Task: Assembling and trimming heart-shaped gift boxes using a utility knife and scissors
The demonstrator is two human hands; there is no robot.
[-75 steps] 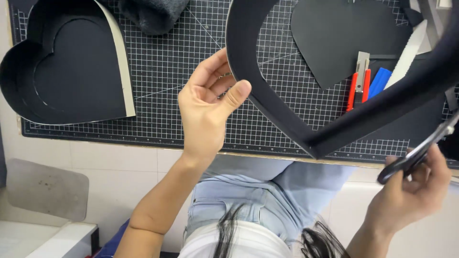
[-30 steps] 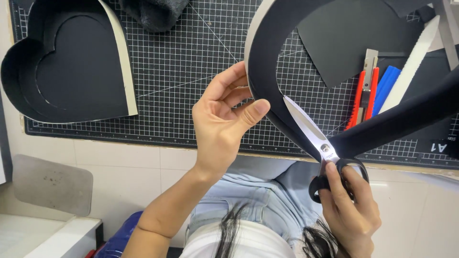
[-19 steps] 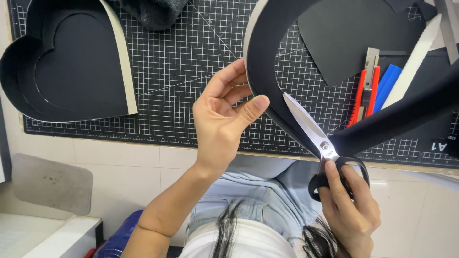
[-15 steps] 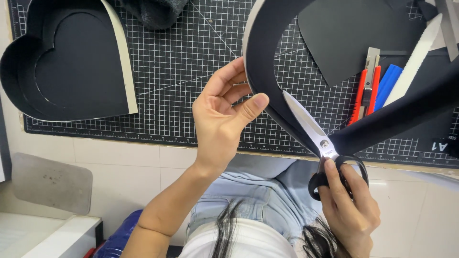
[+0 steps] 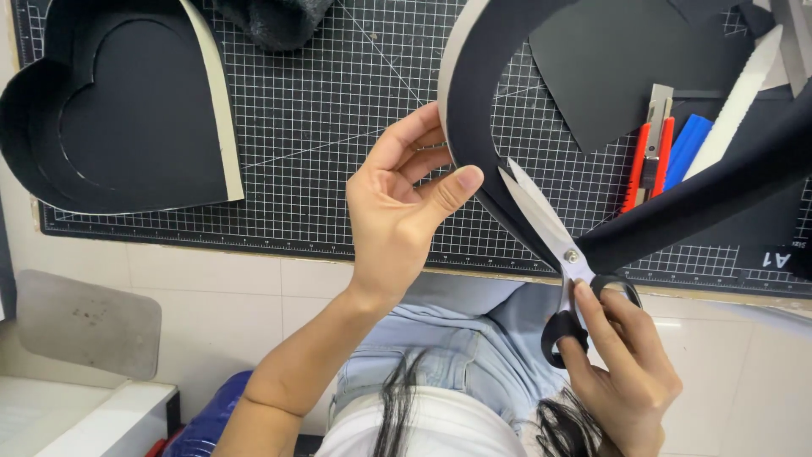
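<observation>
The grip of the left hand is a pinch: thumb on the near face of the curved black card strip, fingers curled behind it, which keeps the strip taut and raised off the surface so the blades can get at its edge. The right hand has thumb and fingers closed through the black loops of the scissors, blades slightly parted against the strip just below the left thumb. On the gridded cutting mat lie a black heart-shaped box well to the left, and a red craft knife beside a blue tool, near the right hand.
</observation>
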